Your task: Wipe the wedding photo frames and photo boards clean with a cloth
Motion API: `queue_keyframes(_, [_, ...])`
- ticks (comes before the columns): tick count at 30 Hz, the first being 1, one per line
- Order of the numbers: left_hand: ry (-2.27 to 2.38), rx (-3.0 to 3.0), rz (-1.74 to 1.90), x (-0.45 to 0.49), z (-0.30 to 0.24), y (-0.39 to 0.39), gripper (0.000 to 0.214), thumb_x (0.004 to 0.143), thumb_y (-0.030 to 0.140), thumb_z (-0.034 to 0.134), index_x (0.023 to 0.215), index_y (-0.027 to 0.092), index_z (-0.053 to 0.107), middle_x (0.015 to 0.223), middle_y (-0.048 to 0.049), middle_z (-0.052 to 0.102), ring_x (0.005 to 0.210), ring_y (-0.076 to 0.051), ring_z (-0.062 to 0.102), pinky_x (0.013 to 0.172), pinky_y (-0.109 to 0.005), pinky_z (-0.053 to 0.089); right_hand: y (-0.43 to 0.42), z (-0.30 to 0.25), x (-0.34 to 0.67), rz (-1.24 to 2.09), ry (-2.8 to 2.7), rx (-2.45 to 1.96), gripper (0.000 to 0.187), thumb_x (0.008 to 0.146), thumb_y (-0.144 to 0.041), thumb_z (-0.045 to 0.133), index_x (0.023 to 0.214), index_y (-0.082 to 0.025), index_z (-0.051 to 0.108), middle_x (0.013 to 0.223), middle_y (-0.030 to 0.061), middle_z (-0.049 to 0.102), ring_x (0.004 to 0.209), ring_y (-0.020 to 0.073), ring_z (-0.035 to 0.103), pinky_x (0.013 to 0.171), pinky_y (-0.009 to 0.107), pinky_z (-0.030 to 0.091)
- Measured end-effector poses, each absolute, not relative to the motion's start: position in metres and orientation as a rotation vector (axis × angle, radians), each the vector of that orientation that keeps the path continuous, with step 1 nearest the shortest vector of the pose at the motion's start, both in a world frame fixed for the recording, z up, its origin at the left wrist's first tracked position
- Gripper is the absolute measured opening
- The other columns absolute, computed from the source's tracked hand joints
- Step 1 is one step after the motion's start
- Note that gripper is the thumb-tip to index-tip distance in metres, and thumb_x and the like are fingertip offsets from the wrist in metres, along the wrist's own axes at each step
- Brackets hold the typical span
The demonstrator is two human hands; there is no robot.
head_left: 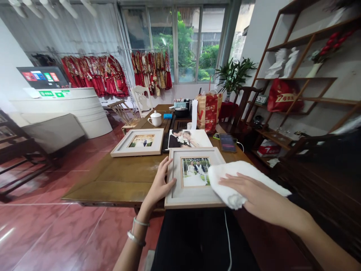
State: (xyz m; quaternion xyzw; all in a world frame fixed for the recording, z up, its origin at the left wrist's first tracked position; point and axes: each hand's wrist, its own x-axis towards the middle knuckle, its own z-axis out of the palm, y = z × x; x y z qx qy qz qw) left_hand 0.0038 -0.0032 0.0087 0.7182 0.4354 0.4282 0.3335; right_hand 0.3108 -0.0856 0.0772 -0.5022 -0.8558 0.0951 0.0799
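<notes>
A pale wooden picture frame (175,194) with a photo of a couple lies at the table's near edge, close to my lap. My left hand (162,180) grips its left side, thumb on the front face and fingers along the outer edge. Over the frame's right side lies a folded white cloth (262,175). My right hand (248,190) presses on this cloth, fingers together and stretched across it; its thumb is hidden. The cloth covers the frame's right border and hangs past it to the right.
Farther back on the wooden table (113,188) lie a second framed photo (120,145) and a loose print (203,138). Behind them stand a lidded white cup (156,119) and a paper bag (208,113). A phone (228,143) lies at right. A white cable (228,237) crosses my lap.
</notes>
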Motion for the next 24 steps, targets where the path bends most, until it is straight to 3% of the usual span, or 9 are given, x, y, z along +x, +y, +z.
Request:
queue_keyframes(2, [1.131,1.709,1.176,0.005,0.007,-0.001,0.072,0.072,0.020,0.064,0.138,0.026,0.036,0.151,-0.0109,0.025,0.141,-0.030,0.020,0.106,-0.042,0.036,-0.076,0.064,0.331,0.167,-2.475,-1.520,0.083,0.056,0.003,0.037,0.134,-0.021,0.049,0.139,0.0037,0.049,0.134,0.0250,0.036,0.111,0.052,0.025])
queue_keyframes(7, [1.125,1.167,1.307,0.004,0.005,0.008,0.100,0.047,0.012,0.077,0.137,0.018,0.032,0.131,-0.0199,0.051,0.118,-0.031,0.055,0.098,-0.042,0.044,-0.058,0.037,0.372,0.167,-2.408,-1.333,0.069,0.069,-0.001,0.039,0.132,-0.028,0.052,0.138,0.0001,0.050,0.135,0.0240,0.033,0.112,0.057,0.019])
queue_keyframes(10, [1.150,0.978,1.403,0.000,0.010,0.007,0.097,0.040,0.005,0.075,0.130,0.017,0.040,0.108,-0.0137,0.066,0.103,-0.028,0.064,0.089,-0.038,0.049,-0.060,0.026,0.384,0.228,-2.373,-1.271,0.056,0.079,-0.007,0.041,0.127,-0.029,0.056,0.134,0.0012,0.054,0.133,0.0247,0.036,0.112,0.056,0.019])
queue_keyframes(13, [1.158,0.888,1.439,-0.005,0.016,-0.001,0.087,0.039,0.003,0.072,0.121,0.019,0.048,0.105,-0.0098,0.068,0.094,-0.026,0.067,0.077,-0.032,0.053,-0.065,0.018,0.388,0.302,-2.349,-1.292,0.055,0.081,-0.008,0.042,0.128,-0.032,0.055,0.135,0.0001,0.053,0.134,0.0242,0.035,0.113,0.055,0.015])
queue_keyframes(16, [1.139,0.807,1.471,-0.013,0.018,-0.011,0.080,0.038,0.002,0.070,0.114,0.021,0.052,0.109,-0.0079,0.067,0.091,-0.024,0.067,0.069,-0.026,0.053,-0.072,0.021,0.388,0.425,-2.333,-1.428,0.057,0.079,-0.018,0.055,0.133,-0.034,0.049,0.142,0.0007,0.045,0.138,0.0277,0.025,0.113,0.056,0.014])
queue_keyframes(20, [1.130,0.630,1.495,-0.031,0.016,-0.023,0.081,0.041,0.001,0.072,0.114,0.028,0.051,0.114,-0.0031,0.065,0.089,-0.022,0.069,0.067,-0.024,0.055,-0.091,0.045,0.369,0.503,-2.292,-1.529,0.087,0.058,-0.042,0.081,0.136,-0.033,0.045,0.151,0.0049,0.029,0.139,0.0373,0.013,0.110,0.059,0.015])
queue_keyframes(22, [1.117,0.619,1.507,-0.043,0.015,-0.030,0.084,0.044,0.001,0.072,0.119,0.031,0.049,0.114,-0.0015,0.065,0.085,-0.020,0.070,0.065,-0.024,0.056,-0.104,0.055,0.348,0.485,-2.213,-1.450,0.074,0.066,-0.045,0.077,0.134,-0.033,0.049,0.150,0.0044,0.033,0.138,0.0350,0.022,0.111,0.054,0.021])
queue_keyframes(24, [1.103,0.647,1.532,-0.056,0.014,-0.038,0.088,0.047,0.002,0.071,0.125,0.033,0.045,0.111,-0.0008,0.066,0.078,-0.019,0.071,0.063,-0.023,0.056,-0.114,0.056,0.320,0.534,-2.066,-1.396,0.054,0.082,-0.043,0.062,0.133,-0.033,0.049,0.142,0.0048,0.046,0.129,0.0290,0.042,0.108,0.048,0.033])
